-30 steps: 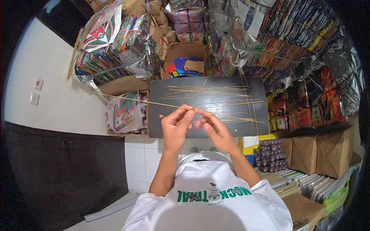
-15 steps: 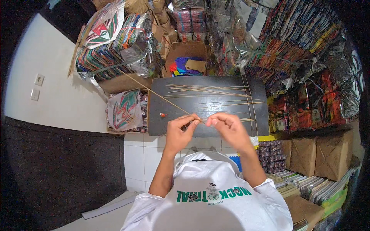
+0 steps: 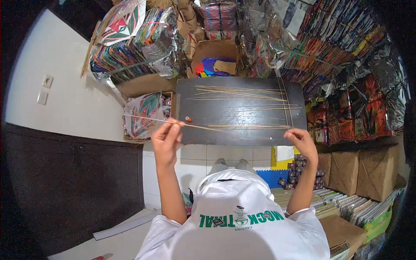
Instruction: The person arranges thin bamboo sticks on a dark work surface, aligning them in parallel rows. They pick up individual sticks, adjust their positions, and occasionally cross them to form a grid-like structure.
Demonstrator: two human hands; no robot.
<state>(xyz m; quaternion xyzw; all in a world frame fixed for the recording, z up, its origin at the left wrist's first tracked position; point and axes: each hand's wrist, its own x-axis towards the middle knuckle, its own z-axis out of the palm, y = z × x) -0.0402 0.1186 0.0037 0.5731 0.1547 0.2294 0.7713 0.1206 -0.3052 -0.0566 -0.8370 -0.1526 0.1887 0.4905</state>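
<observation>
My left hand [image 3: 167, 138] is raised at the left front corner of the black table [image 3: 195, 137]. Its fingertips pinch a thin bamboo stick [image 3: 201, 127] that stretches out on both sides of the hand. Off the table's right front corner is my right hand [image 3: 304, 144], thumb and forefinger pressed together; whatever they hold is too fine to make out. Several loose bamboo sticks [image 3: 240, 91] lie across the tabletop, some running lengthwise and a couple crossing them at the right end. A small orange spool [image 3: 188, 119] stands just beyond my left hand.
An open cardboard box [image 3: 215, 47] with coloured material stands behind the table. Bundled, plastic-wrapped stacks [image 3: 346, 26] rise at the back and right. Brown paper-wrapped packages [image 3: 377, 173] sit at the right. On the left are a white wall [image 3: 65, 65] and a dark panel [image 3: 73, 186].
My hands, close together at the table's front before, are now far apart: left hand to the left with the stick, right hand to the right. The held stick has swung from slanting to nearly level.
</observation>
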